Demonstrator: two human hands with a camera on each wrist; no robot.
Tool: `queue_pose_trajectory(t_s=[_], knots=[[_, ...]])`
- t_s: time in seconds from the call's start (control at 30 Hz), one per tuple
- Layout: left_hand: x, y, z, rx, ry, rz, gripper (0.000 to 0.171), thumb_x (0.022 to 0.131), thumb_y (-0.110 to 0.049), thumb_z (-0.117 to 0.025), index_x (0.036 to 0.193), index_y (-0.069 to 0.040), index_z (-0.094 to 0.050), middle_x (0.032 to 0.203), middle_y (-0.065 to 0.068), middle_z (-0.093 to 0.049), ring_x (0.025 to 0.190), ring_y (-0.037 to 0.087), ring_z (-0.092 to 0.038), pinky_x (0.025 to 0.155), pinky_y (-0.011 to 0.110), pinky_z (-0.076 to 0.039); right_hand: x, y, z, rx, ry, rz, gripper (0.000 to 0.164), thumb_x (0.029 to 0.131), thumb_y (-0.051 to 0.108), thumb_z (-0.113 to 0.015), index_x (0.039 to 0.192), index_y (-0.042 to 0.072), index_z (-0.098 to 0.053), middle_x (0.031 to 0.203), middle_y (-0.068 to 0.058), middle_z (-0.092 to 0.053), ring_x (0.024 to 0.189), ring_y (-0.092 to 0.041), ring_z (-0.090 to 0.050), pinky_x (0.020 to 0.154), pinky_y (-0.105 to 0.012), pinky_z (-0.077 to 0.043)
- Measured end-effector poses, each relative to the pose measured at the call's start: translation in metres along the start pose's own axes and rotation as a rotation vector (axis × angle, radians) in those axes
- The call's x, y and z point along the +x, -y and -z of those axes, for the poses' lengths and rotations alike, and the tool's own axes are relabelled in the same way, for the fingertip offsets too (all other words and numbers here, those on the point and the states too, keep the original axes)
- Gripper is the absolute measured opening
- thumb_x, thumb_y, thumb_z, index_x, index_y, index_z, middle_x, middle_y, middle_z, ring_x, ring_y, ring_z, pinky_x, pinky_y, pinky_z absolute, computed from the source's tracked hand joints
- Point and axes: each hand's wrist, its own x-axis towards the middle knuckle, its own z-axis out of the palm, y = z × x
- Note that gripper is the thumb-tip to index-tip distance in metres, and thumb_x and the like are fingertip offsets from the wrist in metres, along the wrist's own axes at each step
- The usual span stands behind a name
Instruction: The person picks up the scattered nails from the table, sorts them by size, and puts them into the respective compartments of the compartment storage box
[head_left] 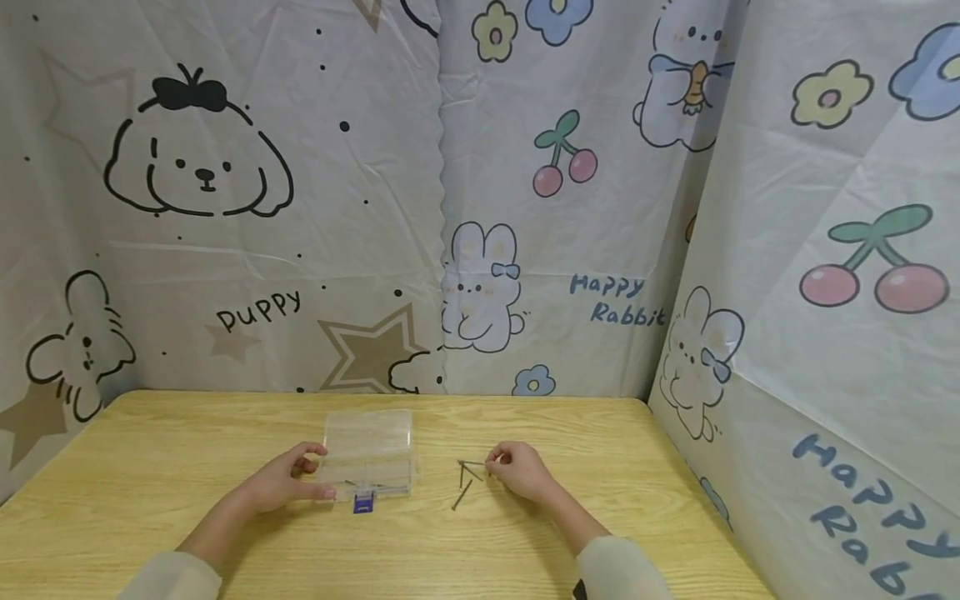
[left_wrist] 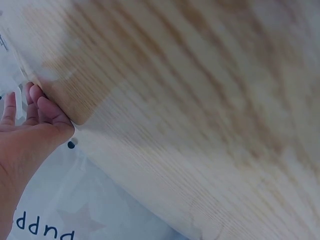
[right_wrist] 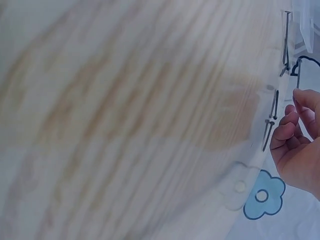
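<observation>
picking up seems underway: the right hand (head_left: 522, 473) pinches a nail (head_left: 476, 462) beside loose nails (head_left: 462, 494), right of the clear box (head_left: 367, 442); left hand (head_left: 281, 483), spread, touches its left side. next likely needs lifting clear.

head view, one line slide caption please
Left hand at the edge of a clear box, right hand pinching a thin metal fastener near others on a wooden table.
</observation>
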Motion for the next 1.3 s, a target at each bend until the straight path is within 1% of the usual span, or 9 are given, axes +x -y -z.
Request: queue_pose_trajectory(t_s=[0.2, 0.47, 0.67, 0.77, 0.93, 1.07, 1.3], knots=[[0.002, 0.002, 0.000, -0.004, 0.001, 0.005, 0.074, 0.078, -0.033, -0.075, 0.133, -0.003, -0.036, 0.125, 0.027, -0.045, 0.115, 0.039, -0.045, 0.090, 0.051, -0.044, 0.001, 0.007, -0.003, 0.015, 0.013, 0.022, 0.009, 0.089, 0.014, -0.062, 0.088, 0.006, -0.065, 0.068, 0.002, -0.049, 0.060, -0.010, -0.041, 0.054, -0.022, -0.035], [0.002, 0.001, 0.000, 0.026, -0.014, 0.005, 0.075, 0.077, -0.035, -0.076, 0.133, -0.003, -0.037, 0.122, 0.025, -0.047, 0.113, 0.038, -0.047, 0.091, 0.053, -0.042, 0.004, 0.017, -0.010, 0.011, 0.018, 0.017, 0.008, 0.089, 0.016, -0.063, 0.088, 0.008, -0.065, 0.069, 0.003, -0.048, 0.062, -0.009, -0.042, 0.055, -0.021, -0.035], [0.001, 0.000, 0.000, 0.014, -0.009, 0.006, 0.074, 0.078, -0.035, -0.076, 0.133, -0.003, -0.038, 0.123, 0.026, -0.047, 0.114, 0.039, -0.046, 0.092, 0.053, -0.042, 0.006, 0.023, -0.016, 0.022, 0.039, 0.037, 0.009, 0.089, 0.016, -0.062, 0.089, 0.008, -0.065, 0.069, 0.002, -0.049, 0.060, -0.010, -0.040, 0.054, -0.021, -0.034], [0.000, -0.001, 0.000, 0.018, -0.007, 0.002, 0.074, 0.078, -0.035, -0.076, 0.133, -0.002, -0.038, 0.122, 0.025, -0.047, 0.114, 0.039, -0.046, 0.092, 0.053, -0.041, 0.007, 0.026, -0.019, 0.014, 0.047, 0.037, 0.008, 0.090, 0.016, -0.061, 0.089, 0.009, -0.065, 0.069, 0.003, -0.048, 0.060, -0.009, -0.040, 0.055, -0.021, -0.034], [0.000, -0.001, 0.000, 0.016, -0.006, 0.003, 0.074, 0.077, -0.035, -0.076, 0.132, -0.002, -0.038, 0.121, 0.025, -0.048, 0.113, 0.038, -0.047, 0.091, 0.052, -0.042, 0.009, 0.033, -0.022, 0.022, 0.050, 0.043, 0.008, 0.089, 0.016, -0.061, 0.089, 0.010, -0.065, 0.071, 0.002, -0.049, 0.064, -0.010, -0.042, 0.057, -0.022, -0.035], [-0.001, -0.002, 0.000, 0.014, -0.004, 0.000, 0.075, 0.078, -0.035, -0.076, 0.133, -0.002, -0.038, 0.122, 0.025, -0.047, 0.113, 0.038, -0.046, 0.091, 0.052, -0.043, 0.010, 0.038, -0.023, 0.036, 0.058, 0.036, 0.008, 0.090, 0.017, -0.061, 0.089, 0.011, -0.065, 0.072, 0.002, -0.049, 0.064, -0.010, -0.042, 0.056, -0.022, -0.035], [0.000, -0.001, -0.001, 0.007, -0.004, 0.001, 0.075, 0.077, -0.034, -0.076, 0.133, -0.002, -0.038, 0.122, 0.025, -0.047, 0.114, 0.038, -0.046, 0.091, 0.051, -0.043, 0.012, 0.046, -0.030, 0.046, 0.069, 0.051, 0.008, 0.090, 0.016, -0.061, 0.089, 0.009, -0.066, 0.070, 0.003, -0.050, 0.061, -0.008, -0.043, 0.053, -0.020, -0.036]])
